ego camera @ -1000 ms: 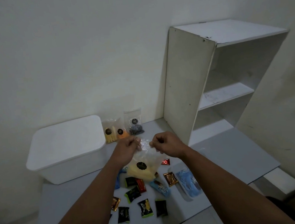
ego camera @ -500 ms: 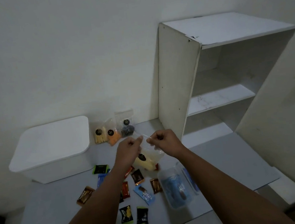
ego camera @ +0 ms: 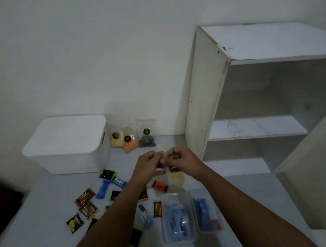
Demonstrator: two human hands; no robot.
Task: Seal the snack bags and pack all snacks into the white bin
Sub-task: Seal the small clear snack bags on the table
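Observation:
My left hand (ego camera: 149,164) and my right hand (ego camera: 180,159) meet above the table's middle and pinch the top edge of a clear snack bag (ego camera: 176,178) with pale yellow pieces hanging below them. The white bin (ego camera: 68,145) stands at the back left with its lid on. Three clear snack bags (ego camera: 132,136) lean against the wall beside it, holding pale, orange and dark snacks. Several small wrapped snacks (ego camera: 109,193) lie scattered on the grey table under my left forearm.
Two clear plastic tubs (ego camera: 177,218) with blue packets sit near the table's front edge below my hands. A white open shelf unit (ego camera: 257,95) stands on the table at the right. The wall runs close behind everything.
My hands have come closer together along the bag's top edge, and the bag now hangs narrower beneath them. The camera view has shifted, so the table contents sit differently in frame.

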